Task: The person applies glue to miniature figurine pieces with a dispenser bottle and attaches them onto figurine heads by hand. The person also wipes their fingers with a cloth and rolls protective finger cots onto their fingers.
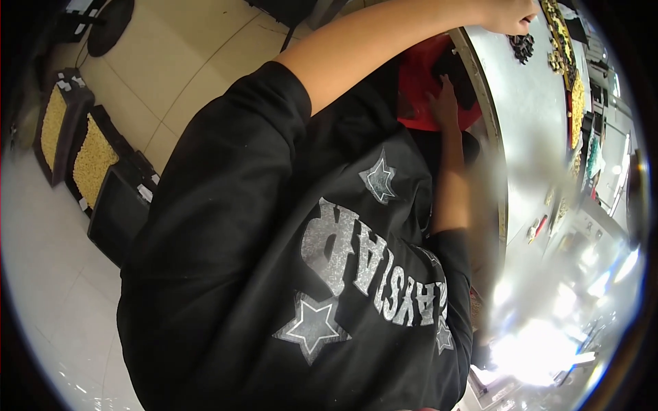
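My left hand [508, 15] is closed above the pale worktable [528, 103] at the top right, its fingertips curled together. Whatever it may hold is too small to make out. Just beside it lies a small heap of dark pieces [522, 48]. Lower, at the table's near edge, my right hand [445, 106] reaches into a red container [415, 85] with its fingers stretched out and apart. Dark contents [460, 77] show in that container, close to the fingertips; their kind cannot be told. Some small yellowish pieces [556, 61] lie on the table past the dark heap.
Black bins of pale yellow pieces [94, 161] stand on the tiled floor at the left. Along the table's far side runs a row of yellow material [577, 103]. A small red-and-white item [537, 229] lies farther down the table. Glare and blur hide the lower right.
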`<state>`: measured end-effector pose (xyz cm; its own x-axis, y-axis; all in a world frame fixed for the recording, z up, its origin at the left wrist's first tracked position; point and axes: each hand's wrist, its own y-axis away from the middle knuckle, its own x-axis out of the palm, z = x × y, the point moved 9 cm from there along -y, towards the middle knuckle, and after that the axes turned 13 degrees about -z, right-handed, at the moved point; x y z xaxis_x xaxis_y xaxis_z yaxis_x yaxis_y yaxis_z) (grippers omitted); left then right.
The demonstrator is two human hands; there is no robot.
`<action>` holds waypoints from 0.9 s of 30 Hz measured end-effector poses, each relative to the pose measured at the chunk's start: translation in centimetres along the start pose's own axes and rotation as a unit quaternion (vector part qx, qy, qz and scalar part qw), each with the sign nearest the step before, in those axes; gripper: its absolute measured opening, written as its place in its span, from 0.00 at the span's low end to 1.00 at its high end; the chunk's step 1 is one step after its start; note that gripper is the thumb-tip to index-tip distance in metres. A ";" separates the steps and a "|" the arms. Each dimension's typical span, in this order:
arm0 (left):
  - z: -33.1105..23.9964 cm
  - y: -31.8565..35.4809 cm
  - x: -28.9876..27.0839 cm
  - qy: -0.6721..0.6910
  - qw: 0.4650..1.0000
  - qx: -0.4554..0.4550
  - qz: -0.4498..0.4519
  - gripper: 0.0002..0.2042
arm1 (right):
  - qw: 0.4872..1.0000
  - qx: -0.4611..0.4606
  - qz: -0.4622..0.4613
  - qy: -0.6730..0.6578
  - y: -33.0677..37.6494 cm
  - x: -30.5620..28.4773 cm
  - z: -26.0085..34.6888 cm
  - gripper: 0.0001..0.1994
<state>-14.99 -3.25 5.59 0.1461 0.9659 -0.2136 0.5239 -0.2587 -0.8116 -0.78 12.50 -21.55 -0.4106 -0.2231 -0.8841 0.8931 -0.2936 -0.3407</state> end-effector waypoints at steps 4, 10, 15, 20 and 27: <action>-0.6 -1.5 0.7 0.009 1.000 -0.018 0.009 0.06 | 0.999 0.022 0.047 0.009 -0.8 -1.3 -0.5 0.32; -0.6 -1.9 0.4 0.013 0.998 -0.046 0.034 0.06 | 0.997 0.002 -0.072 -0.003 -0.7 -5.3 1.0 0.29; -1.0 -1.2 -0.2 0.021 0.998 -0.040 0.040 0.05 | 0.980 -0.084 -0.145 0.104 3.3 -7.5 1.8 0.26; -0.4 -0.8 0.1 0.015 0.998 -0.042 0.034 0.06 | 0.987 0.115 -0.113 -0.008 7.3 -8.0 -1.0 0.20; -2.0 -2.5 2.1 0.049 0.998 -0.024 0.036 0.08 | 0.959 0.238 -0.010 -0.153 10.4 -7.9 -1.7 0.11</action>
<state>-14.36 -0.62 8.24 0.2640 0.9404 -0.2143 0.5478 -0.3290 -0.7692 12.07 12.77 -18.62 -0.5260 -0.4544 -0.7189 0.7297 -0.6754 -0.1070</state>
